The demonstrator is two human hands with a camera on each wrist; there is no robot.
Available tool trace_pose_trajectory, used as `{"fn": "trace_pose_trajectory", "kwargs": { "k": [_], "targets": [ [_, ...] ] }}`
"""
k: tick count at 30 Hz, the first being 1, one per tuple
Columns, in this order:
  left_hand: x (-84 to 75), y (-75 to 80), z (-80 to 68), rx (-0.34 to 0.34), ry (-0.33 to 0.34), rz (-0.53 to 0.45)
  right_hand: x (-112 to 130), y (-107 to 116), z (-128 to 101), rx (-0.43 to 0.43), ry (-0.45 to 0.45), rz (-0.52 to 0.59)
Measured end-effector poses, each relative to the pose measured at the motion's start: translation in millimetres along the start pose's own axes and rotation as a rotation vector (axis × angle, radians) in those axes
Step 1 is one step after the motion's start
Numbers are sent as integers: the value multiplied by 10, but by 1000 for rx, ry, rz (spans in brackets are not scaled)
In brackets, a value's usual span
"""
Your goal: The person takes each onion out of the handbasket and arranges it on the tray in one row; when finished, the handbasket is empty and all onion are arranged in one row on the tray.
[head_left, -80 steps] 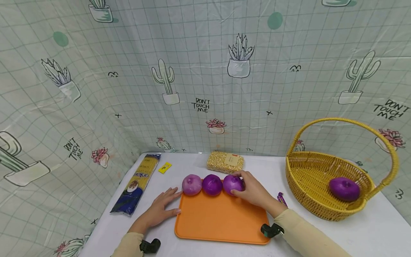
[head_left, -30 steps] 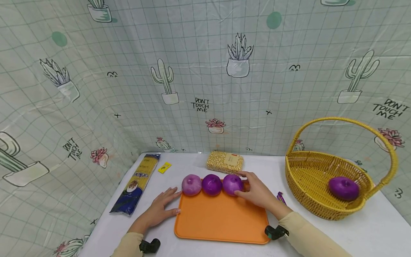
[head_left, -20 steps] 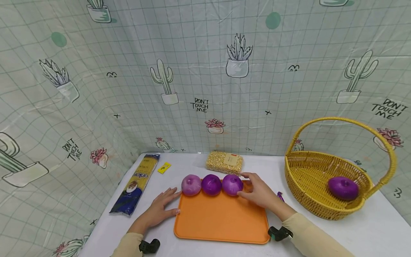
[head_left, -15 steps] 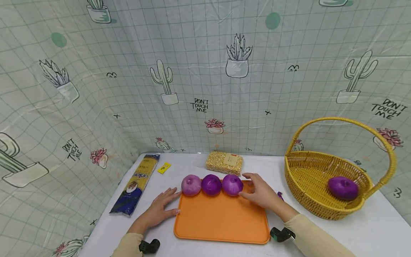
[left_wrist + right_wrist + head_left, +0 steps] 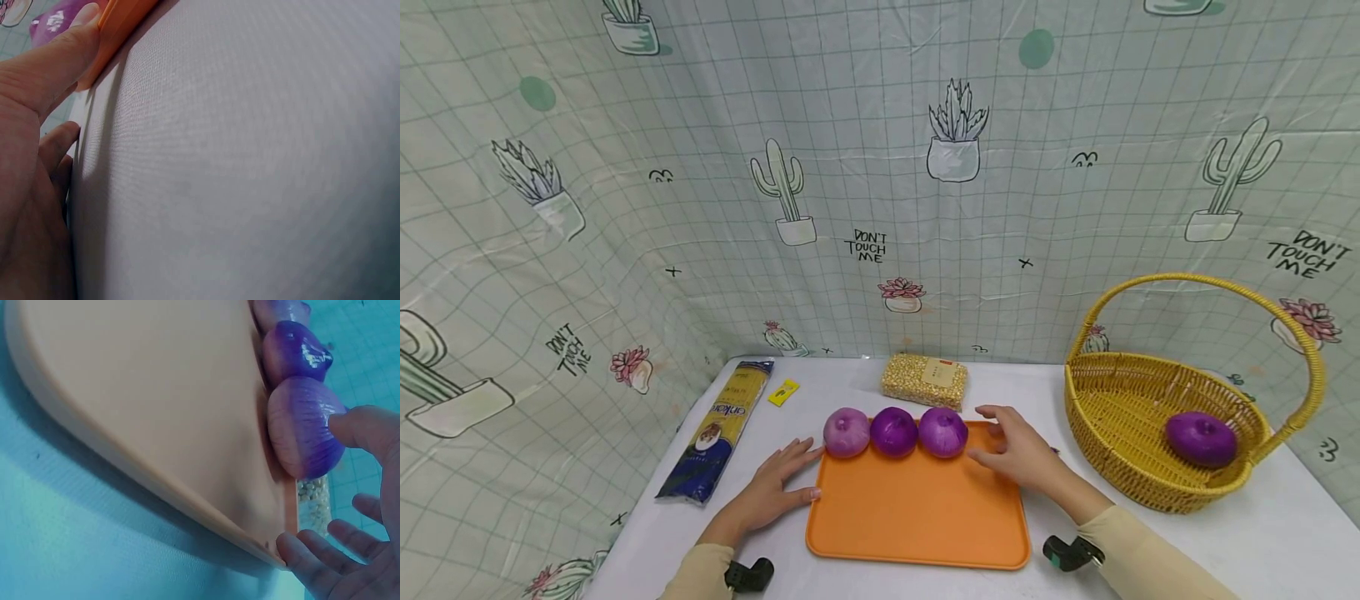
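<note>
Three purple onions sit side by side along the far edge of an orange tray: a pale onion on the left, a dark onion in the middle and a striped onion on the right. My right hand is spread over the tray's far right corner, thumb and fingers apart, just right of the striped onion. In the right wrist view nothing lies in its grasp. My left hand rests by the tray's left side, fingers extended, with the thumb at the tray rim.
A yellow wicker basket with a tall handle stands at the right, holding another purple onion. Behind the tray lies a bag of corn kernels. A spaghetti pack and a small yellow packet lie at the left. My right forearm mostly hides a purple wrapper.
My right hand has let go of the striped onion and drawn away to the right, its fingers spreading. The onions, tray and left hand stay where they were.
</note>
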State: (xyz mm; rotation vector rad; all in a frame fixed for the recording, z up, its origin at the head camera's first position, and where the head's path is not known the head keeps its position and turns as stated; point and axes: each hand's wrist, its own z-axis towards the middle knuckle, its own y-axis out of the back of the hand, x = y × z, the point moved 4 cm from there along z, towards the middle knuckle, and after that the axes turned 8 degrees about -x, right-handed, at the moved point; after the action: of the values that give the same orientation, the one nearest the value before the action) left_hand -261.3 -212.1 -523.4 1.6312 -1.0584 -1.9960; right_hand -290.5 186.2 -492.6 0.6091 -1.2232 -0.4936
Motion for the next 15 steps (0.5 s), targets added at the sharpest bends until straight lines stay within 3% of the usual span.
{"fn": "trace_pose_trajectory", "kwargs": {
  "k": [15],
  "targets": [
    [-1, -4, 1, -2, -12, -9, -66, 127, -77, -21, 12, -25]
  ]
}}
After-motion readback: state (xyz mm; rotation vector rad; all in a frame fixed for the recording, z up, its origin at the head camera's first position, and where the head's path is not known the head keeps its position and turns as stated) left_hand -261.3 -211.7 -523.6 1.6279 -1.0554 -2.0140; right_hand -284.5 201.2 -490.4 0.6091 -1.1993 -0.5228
